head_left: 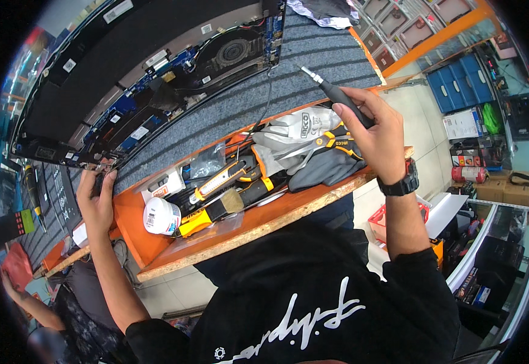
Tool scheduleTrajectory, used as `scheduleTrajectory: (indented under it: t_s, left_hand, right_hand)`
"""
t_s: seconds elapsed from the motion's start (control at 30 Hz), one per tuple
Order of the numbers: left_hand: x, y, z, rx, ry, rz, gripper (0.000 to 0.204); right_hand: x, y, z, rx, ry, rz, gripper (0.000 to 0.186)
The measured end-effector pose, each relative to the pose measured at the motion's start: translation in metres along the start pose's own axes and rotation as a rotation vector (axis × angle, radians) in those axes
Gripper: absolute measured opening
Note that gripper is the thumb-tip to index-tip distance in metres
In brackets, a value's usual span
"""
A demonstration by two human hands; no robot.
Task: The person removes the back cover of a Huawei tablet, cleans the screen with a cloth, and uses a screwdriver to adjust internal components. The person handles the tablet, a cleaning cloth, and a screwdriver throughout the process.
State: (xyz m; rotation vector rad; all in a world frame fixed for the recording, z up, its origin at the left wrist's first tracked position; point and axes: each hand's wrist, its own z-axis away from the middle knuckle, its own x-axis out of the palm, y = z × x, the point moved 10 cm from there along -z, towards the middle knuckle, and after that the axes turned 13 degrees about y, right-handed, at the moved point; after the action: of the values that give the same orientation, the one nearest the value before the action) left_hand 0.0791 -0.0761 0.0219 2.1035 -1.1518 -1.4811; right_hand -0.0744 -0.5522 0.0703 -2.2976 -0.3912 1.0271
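An opened laptop [173, 79] lies on the bench at the upper left, its blue circuit boards, black fan and cables exposed. My left hand [97, 197] is at the laptop's near edge, thumb and fingertips pinched together. A small metallic piece shows by those fingertips; whether they grip it or the laptop's edge, I cannot tell. My right hand [374, 130] is closed round a dark grey, pen-shaped screwdriver [336, 93], held above the bench's right side. Its silver tip points up and left, apart from the laptop.
An open orange drawer [137, 236] in front of me holds a white jar [162, 216], utility knife [218, 182], yellow-handled brush [210, 215], pliers [331, 141] and gloves [325, 168]. The bench has a striped grey mat [331, 45]. Another person's arm [40, 309] is at lower left.
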Motion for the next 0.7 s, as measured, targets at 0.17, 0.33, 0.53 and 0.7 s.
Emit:
scheduleTrajectory:
  t_s: [0.17, 0.33, 0.53, 0.7]
  left_hand:
    - [0.001, 0.007, -0.001, 0.014, 0.010, 0.024, 0.022]
    - [0.001, 0.002, -0.002, 0.019, -0.006, 0.020, 0.022]
    - [-0.001, -0.005, 0.001, -0.013, 0.023, 0.067, 0.021]
    - [-0.001, -0.004, 0.001, -0.001, 0.011, 0.043, 0.021]
  right_hand:
    - [0.005, -0.008, 0.017, 0.145, 0.015, -0.009, 0.025]
    - [0.013, -0.014, 0.016, 0.049, 0.070, -0.048, 0.025]
    - [0.025, -0.016, 0.017, 0.008, 0.084, -0.042, 0.024]
    - [0.028, -0.022, 0.016, -0.013, 0.093, -0.050, 0.023]
